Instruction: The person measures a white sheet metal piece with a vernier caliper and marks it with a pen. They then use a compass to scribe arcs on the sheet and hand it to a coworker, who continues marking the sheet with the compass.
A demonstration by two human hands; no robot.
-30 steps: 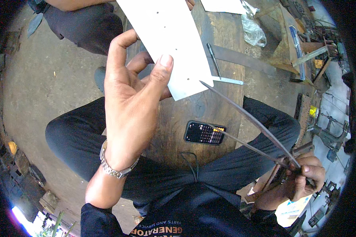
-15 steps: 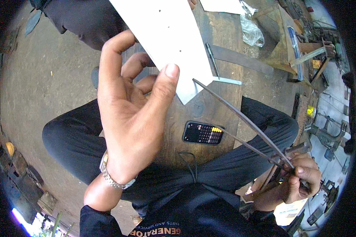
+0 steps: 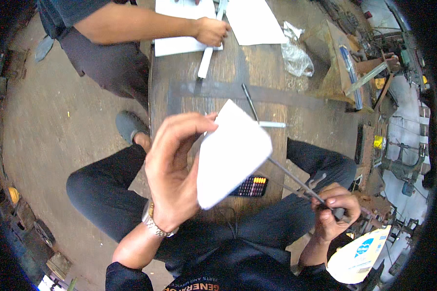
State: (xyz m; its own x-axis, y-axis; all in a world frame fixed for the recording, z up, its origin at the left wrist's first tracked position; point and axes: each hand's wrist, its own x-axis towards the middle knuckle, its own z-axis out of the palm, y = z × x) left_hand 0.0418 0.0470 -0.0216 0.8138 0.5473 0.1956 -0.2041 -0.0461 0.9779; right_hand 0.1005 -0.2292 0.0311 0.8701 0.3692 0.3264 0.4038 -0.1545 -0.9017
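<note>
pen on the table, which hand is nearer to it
Left: the left hand is below and left of the pen in the picture; the right hand is farther off, below and right.

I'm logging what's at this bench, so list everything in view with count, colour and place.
Held sheet: one, white, in the left hand
Two-legged tool: one, dark, in the right hand
Phone: one, black, on the bench, partly hidden
Pen: one, dark, on the bench
Short strip: one, pale, by the pen
Long strip: one, pale, under another person's hand
Loose sheets: at least two, white, far end
Plastic bag: one, clear, right of them
Shoe: at least one, grey, floor left
Clutter: uncountable, mixed, right side
Watch: one, silver, left wrist
Own hands: two, bare, centre and right
</note>
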